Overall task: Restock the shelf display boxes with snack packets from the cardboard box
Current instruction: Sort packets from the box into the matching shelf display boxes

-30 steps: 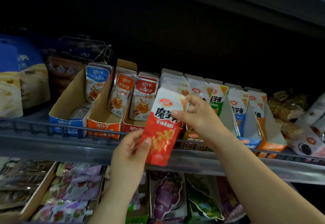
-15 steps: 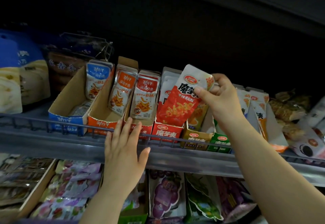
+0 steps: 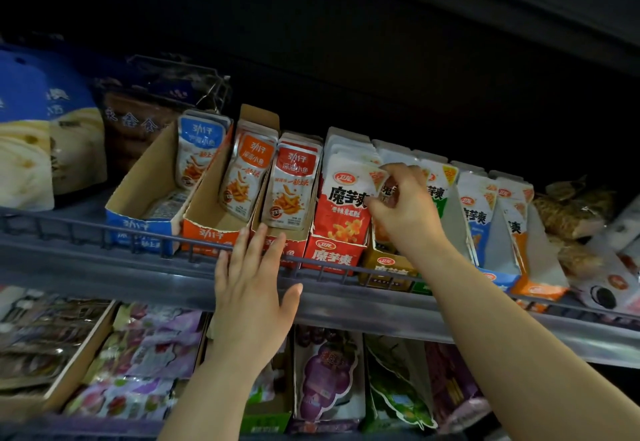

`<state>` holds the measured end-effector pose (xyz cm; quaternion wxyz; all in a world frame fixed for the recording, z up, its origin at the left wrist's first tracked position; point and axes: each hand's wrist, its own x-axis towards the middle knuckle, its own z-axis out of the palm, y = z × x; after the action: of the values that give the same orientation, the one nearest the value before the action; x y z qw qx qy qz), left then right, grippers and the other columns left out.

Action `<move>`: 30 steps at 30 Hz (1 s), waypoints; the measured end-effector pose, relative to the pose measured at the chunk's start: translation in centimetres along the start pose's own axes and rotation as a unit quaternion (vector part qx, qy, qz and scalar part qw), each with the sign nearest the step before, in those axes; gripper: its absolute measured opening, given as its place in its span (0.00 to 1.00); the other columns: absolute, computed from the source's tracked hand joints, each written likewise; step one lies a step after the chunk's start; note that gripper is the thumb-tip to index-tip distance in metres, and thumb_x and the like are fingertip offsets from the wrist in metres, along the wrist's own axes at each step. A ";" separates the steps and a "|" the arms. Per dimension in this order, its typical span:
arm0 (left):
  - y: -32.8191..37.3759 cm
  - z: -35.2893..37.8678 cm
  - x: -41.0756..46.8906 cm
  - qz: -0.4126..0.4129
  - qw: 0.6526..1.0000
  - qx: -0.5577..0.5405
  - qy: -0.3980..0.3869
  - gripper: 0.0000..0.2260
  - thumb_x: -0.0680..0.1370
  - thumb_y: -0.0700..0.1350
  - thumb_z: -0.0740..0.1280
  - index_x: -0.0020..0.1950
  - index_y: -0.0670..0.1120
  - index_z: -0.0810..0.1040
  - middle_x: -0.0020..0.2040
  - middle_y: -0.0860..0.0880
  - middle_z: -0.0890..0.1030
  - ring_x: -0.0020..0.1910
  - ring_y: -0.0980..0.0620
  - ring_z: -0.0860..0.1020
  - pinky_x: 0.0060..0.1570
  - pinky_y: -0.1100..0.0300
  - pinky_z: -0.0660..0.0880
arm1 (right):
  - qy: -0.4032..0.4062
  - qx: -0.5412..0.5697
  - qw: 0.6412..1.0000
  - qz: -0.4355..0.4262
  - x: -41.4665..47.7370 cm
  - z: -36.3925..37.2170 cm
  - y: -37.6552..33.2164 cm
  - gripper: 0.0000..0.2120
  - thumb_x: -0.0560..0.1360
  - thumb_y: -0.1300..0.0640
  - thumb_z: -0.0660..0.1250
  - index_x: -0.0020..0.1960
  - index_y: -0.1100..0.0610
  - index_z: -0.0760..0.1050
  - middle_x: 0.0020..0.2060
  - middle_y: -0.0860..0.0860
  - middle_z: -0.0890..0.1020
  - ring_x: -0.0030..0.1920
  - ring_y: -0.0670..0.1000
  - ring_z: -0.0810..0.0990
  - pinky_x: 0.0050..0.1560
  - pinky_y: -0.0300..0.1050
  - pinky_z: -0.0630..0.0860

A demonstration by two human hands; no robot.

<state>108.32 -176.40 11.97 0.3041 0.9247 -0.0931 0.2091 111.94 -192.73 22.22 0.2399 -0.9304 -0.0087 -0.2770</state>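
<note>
Evidently light and limp, the red snack packet (image 3: 343, 205) stands in its display box (image 3: 332, 255) just left of the right grip (image 3: 408, 212), which pinches its sealed top corner, the best hold; left grip (image 3: 252, 285) lies open

I see the front packet (image 3: 341, 208) red under a white top, with black lettering and orange snack pictures, in a red display box (image 3: 330, 256). Leftward stand a silvery red-topped packet (image 3: 294, 181), an orange-topped packet (image 3: 249, 174) and a blue-topped packet (image 3: 201, 150). The lower grape packet (image 3: 325, 371) is purple, the shelf edge (image 3: 104, 267) grey.
</note>
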 end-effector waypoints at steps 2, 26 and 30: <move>0.4 -0.6 -0.1 -0.021 1.000 -0.017 -0.008 0.29 0.78 0.54 0.57 0.75 0.52 0.47 0.76 0.54 0.43 0.69 0.60 0.33 0.67 0.59 0.32 | -0.002 0.022 1.000 0.008 -0.5 -0.2 -0.2 0.23 0.73 0.58 0.67 0.66 0.55 0.65 0.62 0.53 0.69 0.57 0.51 0.73 0.52 0.43 0.71; -1.5 -0.3 -11.5 0.106 0.961 0.066 -0.247 0.16 0.79 0.51 0.57 0.66 0.54 0.68 0.59 0.55 0.76 0.55 0.55 0.75 0.50 0.61 0.73 | -0.319 0.166 0.919 0.162 -21.7 5.8 4.7 0.06 0.75 0.62 0.62 0.46 0.51 0.73 0.35 0.47 0.75 0.36 0.45 0.73 0.38 0.34 0.69; -6.2 3.0 -15.8 0.064 0.907 0.167 -0.382 0.13 0.79 0.49 0.57 0.63 0.53 0.70 0.62 0.53 0.73 0.59 0.54 0.72 0.53 0.63 0.68 | -0.380 0.130 0.892 0.208 -25.7 9.3 7.7 0.08 0.76 0.62 0.59 0.49 0.53 0.75 0.42 0.50 0.78 0.42 0.45 0.75 0.41 0.35 0.70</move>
<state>97.01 -172.55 -0.49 0.0720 0.9633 -0.2245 -0.1288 96.14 -192.38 -1.36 0.3892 -0.9057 0.0583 0.1574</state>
